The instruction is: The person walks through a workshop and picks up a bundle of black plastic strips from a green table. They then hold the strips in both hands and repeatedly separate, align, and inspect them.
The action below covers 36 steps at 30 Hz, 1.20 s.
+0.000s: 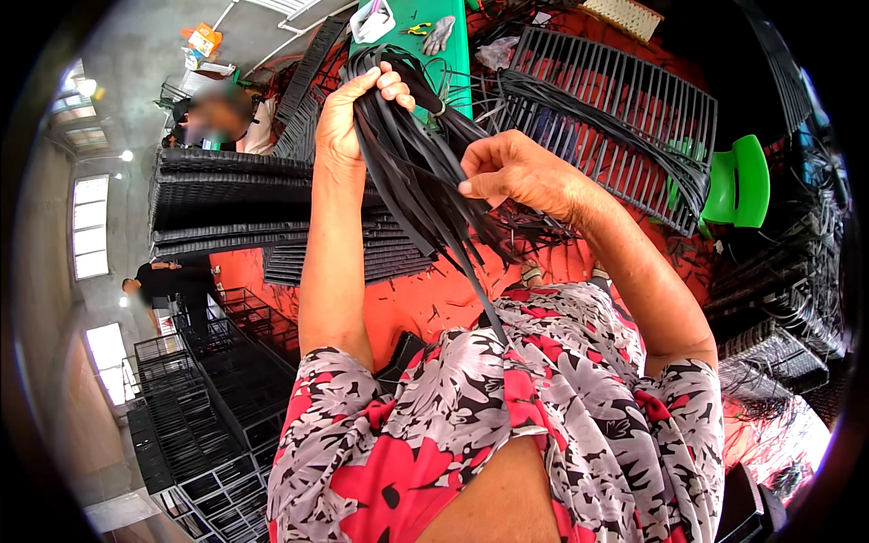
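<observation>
The left hand (347, 116) is clamped on one bundle of flat, smooth black strips (403, 158), too many to count; the looped end rises above its fingers, the tails hang below. The right hand (525, 174) has thumb and forefinger close together at the bundle's right side; whether they pinch a strip, I cannot tell. Beyond, the green table (457, 68) carries one white basket (372, 22) by its left edge, one pair of pliers (416, 29), and one grey fabric glove (439, 35) nearer its right edge. Rightward stand one slatted panel (625, 93) and one green chair (738, 185).
</observation>
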Tool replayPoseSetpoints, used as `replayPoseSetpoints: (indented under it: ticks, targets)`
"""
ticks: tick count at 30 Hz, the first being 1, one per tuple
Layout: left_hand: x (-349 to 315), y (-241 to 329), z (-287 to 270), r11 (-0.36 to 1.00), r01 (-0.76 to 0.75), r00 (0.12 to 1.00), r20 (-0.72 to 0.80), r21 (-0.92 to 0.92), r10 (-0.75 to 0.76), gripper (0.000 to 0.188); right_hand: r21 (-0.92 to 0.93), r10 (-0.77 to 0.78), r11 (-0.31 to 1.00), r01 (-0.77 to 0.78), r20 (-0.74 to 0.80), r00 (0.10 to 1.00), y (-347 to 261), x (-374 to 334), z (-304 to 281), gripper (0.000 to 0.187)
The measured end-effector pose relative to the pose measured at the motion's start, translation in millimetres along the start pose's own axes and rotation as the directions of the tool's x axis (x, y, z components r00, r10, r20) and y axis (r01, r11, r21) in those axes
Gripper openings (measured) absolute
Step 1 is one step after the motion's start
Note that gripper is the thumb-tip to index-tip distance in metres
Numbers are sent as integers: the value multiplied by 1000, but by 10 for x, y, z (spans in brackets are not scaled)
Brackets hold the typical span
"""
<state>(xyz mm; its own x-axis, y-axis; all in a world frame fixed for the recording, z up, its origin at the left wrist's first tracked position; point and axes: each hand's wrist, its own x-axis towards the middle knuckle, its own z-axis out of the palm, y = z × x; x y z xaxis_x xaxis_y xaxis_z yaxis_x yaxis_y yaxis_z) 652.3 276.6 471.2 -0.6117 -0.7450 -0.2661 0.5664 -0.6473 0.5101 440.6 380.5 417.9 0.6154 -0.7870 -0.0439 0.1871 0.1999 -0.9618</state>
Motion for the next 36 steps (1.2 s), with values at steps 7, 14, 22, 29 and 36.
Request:
replayPoseSetpoints:
  ticks: [7,14,22,29,36]
  targets:
    - [-63,-21,-103,997,-22,1000,1,69,22,13,-142,19,989,-39,-144,989,99,-66,-46,6]
    - [-74,-71,-46,986,-32,995,-83,167,46,12,403,277,887,-226,-73,958,108,-123,90,8]
    - [-107,-116,14,981,-18,997,-65,191,31,10,497,180,854,-153,-6,984,28,-129,167,12]
    - [0,-195,37,978,-55,997,-46,201,65,12,592,184,791,-157,16,983,-90,-135,344,9]
    - [41,-285,29,943,-133,990,-12,303,144,14,728,221,684,-47,-145,964,-158,12,450,13]
